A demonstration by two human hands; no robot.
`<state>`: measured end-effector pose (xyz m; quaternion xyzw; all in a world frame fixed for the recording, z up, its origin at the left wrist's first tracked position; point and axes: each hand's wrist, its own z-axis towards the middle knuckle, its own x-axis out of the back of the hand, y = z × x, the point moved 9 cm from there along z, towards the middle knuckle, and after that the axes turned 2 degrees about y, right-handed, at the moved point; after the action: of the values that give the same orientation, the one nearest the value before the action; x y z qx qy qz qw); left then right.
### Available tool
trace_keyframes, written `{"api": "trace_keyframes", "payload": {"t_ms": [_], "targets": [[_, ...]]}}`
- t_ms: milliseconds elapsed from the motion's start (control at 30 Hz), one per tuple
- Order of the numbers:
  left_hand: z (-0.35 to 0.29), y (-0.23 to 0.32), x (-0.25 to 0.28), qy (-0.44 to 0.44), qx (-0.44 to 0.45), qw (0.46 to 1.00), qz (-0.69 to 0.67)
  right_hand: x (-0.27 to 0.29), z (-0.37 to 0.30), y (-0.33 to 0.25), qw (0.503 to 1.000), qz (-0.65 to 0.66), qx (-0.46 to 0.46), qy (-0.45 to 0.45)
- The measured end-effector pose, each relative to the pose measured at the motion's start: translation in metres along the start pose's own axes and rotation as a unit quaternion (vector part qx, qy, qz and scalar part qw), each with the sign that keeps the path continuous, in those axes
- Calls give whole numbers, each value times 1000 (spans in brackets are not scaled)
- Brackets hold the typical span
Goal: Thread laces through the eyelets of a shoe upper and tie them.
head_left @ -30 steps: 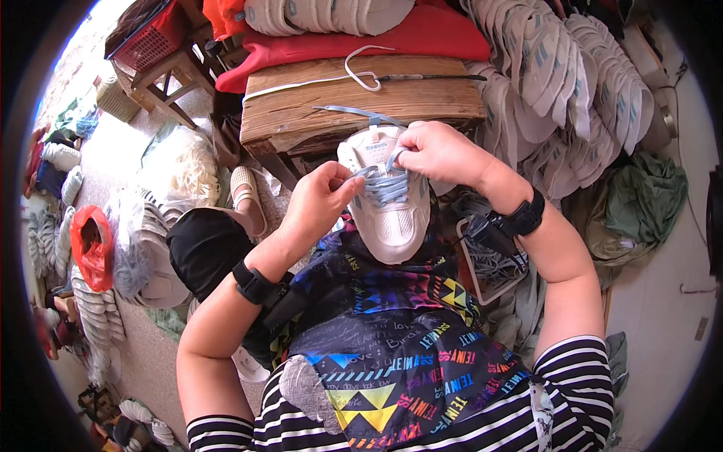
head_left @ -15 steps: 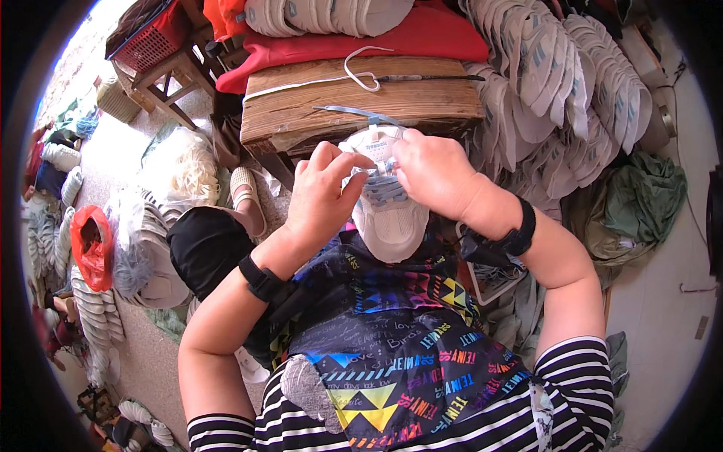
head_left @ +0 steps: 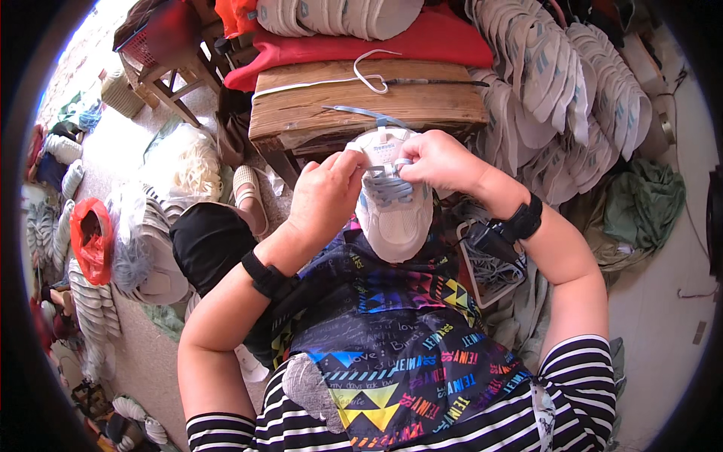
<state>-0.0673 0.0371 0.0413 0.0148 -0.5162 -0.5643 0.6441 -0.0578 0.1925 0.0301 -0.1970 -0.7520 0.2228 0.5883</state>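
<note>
Pinching blue lace (head_left: 388, 190) from opposite sides, left hand (head_left: 329, 184) and right hand (head_left: 439, 160) likely hold it taut across the sneaker (head_left: 395, 230).

Shoe workshop; stacked uppers (head_left: 546, 83); wooden bench (head_left: 316, 109)

Shoe (head_left: 393, 226) before bench (head_left: 331, 105), uppers (head_left: 538, 68) right, bag (head_left: 92, 262) left

Left fingers (head_left: 352, 160) and right fingers (head_left: 416, 172) pinch pale-blue laces (head_left: 388, 190) — atop a white shoe (head_left: 395, 232).
</note>
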Motion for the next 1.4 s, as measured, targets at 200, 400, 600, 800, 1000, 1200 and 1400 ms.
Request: {"api": "trace_keyframes", "payload": {"t_ms": [200,400,600,800,1000,1200,1400], "targets": [[-7,-19,-14,-22,167,973,-160,-2,-2,-2,997,35,1,-62],[5,5,-5,-42,62,996,-41,4,-5,3,999,6,-39,-8],[10,29,-3,-2,-137,980,143,8,-5,-2,993,-100,-9,57],[9,36,-7,13,-194,965,174,-6,-5,0,986,124,14,-108],[13,37,-8,13,-164,974,158,8,-8,-14,992,-105,-3,68],[-4,-28,-34,-47,227,942,-242,4,-7,-18,993,-95,13,70],[-36,-69,-66,-128,489,668,-546,-1,-5,-11,997,-73,-4,34]]}}
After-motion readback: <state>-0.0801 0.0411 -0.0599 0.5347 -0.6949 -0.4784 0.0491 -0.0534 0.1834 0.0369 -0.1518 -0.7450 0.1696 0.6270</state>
